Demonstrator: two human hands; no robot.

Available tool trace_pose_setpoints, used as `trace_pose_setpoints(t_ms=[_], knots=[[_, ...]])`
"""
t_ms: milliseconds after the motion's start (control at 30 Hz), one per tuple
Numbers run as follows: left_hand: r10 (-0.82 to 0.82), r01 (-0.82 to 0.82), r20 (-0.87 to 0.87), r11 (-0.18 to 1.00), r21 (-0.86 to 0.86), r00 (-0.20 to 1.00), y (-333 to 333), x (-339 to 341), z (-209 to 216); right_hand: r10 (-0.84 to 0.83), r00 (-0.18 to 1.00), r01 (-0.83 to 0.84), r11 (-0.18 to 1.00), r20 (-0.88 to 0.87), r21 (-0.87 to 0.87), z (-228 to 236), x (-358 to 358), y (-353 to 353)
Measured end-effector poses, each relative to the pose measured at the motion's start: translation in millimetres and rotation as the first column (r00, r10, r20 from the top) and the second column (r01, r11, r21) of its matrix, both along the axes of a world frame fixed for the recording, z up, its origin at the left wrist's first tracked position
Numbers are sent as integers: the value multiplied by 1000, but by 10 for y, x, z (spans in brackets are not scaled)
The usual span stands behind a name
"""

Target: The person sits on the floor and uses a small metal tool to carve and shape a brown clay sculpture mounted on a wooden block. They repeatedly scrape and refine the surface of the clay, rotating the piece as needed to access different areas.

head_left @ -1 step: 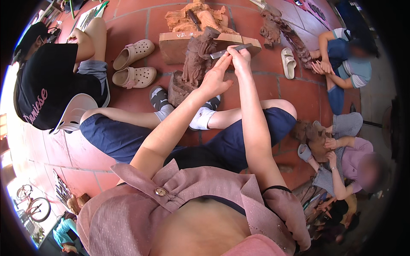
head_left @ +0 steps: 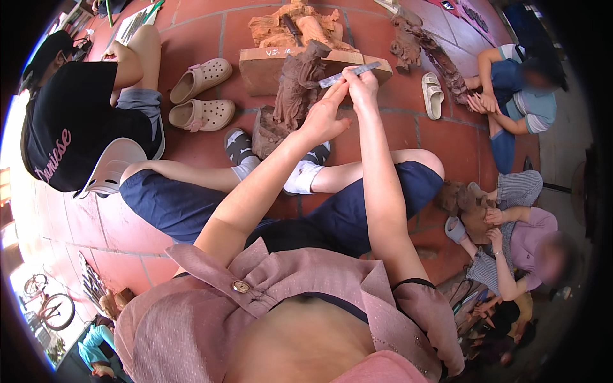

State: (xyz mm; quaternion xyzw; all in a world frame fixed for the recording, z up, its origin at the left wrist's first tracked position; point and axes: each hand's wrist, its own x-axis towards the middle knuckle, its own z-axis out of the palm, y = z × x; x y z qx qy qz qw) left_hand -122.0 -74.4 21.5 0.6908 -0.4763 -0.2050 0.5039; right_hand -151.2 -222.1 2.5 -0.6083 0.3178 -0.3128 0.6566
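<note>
My right hand [head_left: 361, 88] is closed around a flat grey metal blade [head_left: 332, 80], perhaps a file or chisel, held slanting with its right end higher. My left hand [head_left: 324, 120] has its fingers stretched out together and its thumb apart. Its fingertips reach the blade beside my right fingers; exactly how they touch is hard to see. Just left of the blade stands a dark brown carved wooden figure [head_left: 297, 86], upright on a rough base [head_left: 267, 133] between my feet. The blade's left end is close to the figure; whether they touch I cannot tell.
Behind the figure is a wooden slab [head_left: 258, 67] bearing an orange wood carving [head_left: 319, 32] and a dark-handled tool [head_left: 291, 27]. Beige clogs [head_left: 203, 115] lie to the left, near a seated person [head_left: 76, 121]. Another sandal [head_left: 432, 96], a long carved wood piece [head_left: 440, 60] and seated people are to the right.
The blade has tilted slightly, its right end now a little farther right and higher. Both hands stay in nearly the same place.
</note>
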Motion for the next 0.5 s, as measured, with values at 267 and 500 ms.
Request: trace_pose_setpoints(t_ms=[267,500], knots=[[13,-13,-42,1000,-3,999,11,-48,-65,15,1000,-13,995,-20,103,-67,-15,-42],[134,-135,52,991,19,990,16,-131,17,34,996,-42,994,83,98,17,43,9]])
